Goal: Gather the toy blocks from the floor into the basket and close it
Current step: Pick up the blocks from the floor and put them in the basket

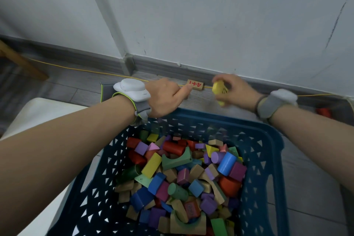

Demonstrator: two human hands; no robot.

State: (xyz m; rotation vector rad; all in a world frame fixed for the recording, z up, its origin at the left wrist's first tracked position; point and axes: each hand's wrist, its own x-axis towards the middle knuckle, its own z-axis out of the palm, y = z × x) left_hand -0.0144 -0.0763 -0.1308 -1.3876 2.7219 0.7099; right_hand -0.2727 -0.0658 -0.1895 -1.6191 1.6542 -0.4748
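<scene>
Reaching past the basket (pixel 268 140) rim, the left hand (pixel 164 97) touches the number block (pixel 195 84) on the floor at upper centre, fingers curled, forefinger out. It should pinch both long sides before lifting. The right hand (pixel 232 90) grips a yellow block (pixel 218 88). Blocks (pixel 182 174) of many colours fill the lidless basket.

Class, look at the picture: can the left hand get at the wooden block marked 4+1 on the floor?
Probably yes. The left hand already has a fingertip at the wooden block, and nothing lies between them.
</scene>
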